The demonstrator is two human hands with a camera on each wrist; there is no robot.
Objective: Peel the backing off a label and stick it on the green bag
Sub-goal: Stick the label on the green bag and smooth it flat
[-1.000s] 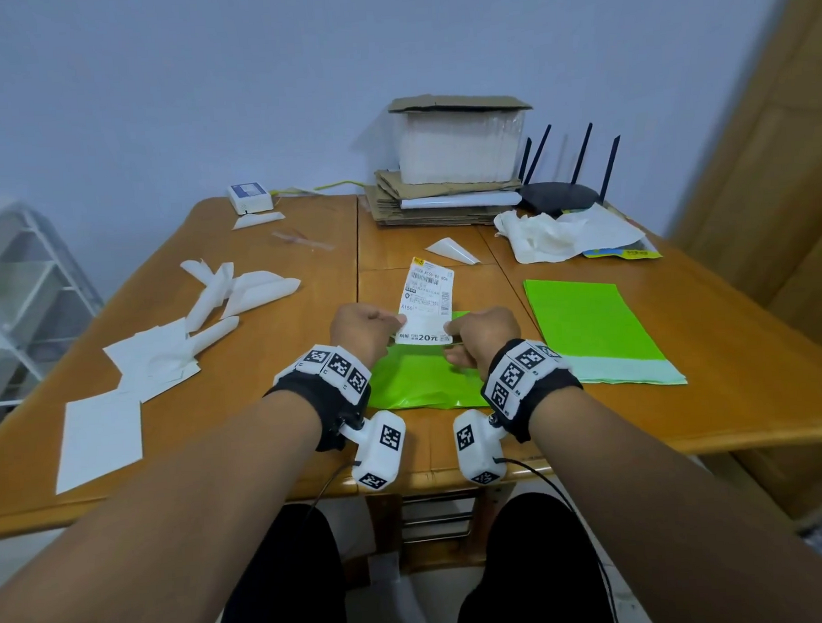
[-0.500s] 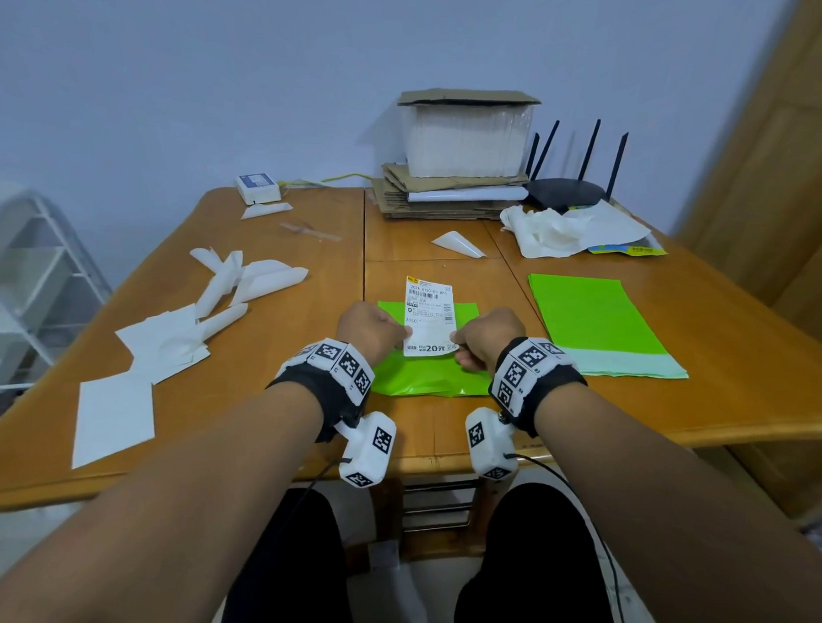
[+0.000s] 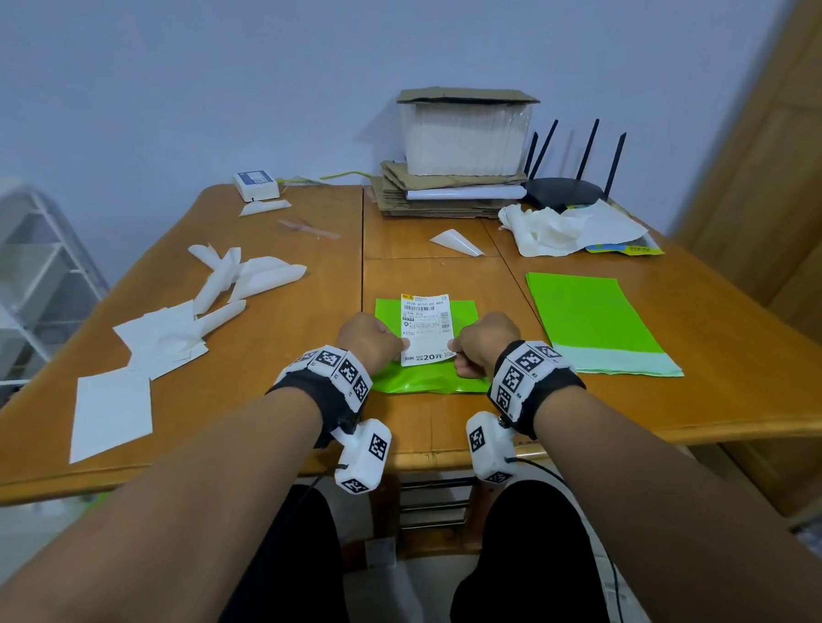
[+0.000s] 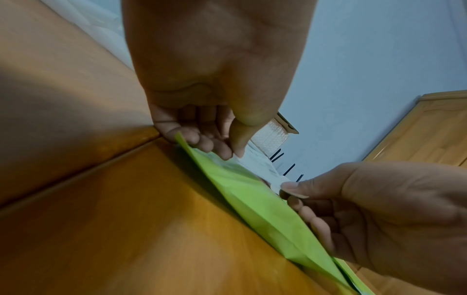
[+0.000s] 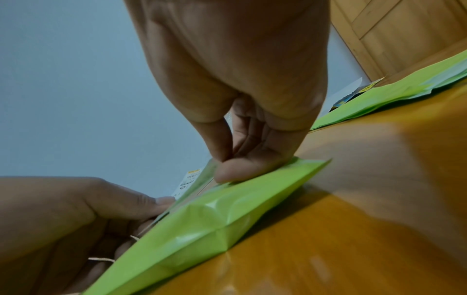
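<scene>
A white printed label point(image 3: 425, 327) lies over the green bag point(image 3: 464, 318) in the middle of the wooden table point(image 3: 278, 366). My left hand point(image 3: 370, 342) pinches the label's near left corner between thumb and fingers. My right hand point(image 3: 482, 343) pinches its near right corner. In the left wrist view the left hand point(image 4: 227, 147) holds the label's white edge point(image 4: 257, 161) just above the bag point(image 4: 252, 201). In the right wrist view the right hand point(image 5: 227, 159) pinches at the bag's point(image 5: 202, 219) top face, its curled fingers resting on the bag, and the label point(image 5: 189, 179) shows behind.
A second green bag point(image 3: 590, 321) lies to the right. Peeled white backing sheets point(image 3: 163, 338) are scattered on the left. At the back stand a cardboard-topped stack point(image 3: 462, 137), a black router point(image 3: 564, 189) and crumpled paper point(image 3: 552, 230). A white shelf rack point(image 3: 12, 284) is beside the table.
Both hands have lowered the label from held up at an angle down onto the green bag. The label now lies nearly flat over the bag's middle.
</scene>
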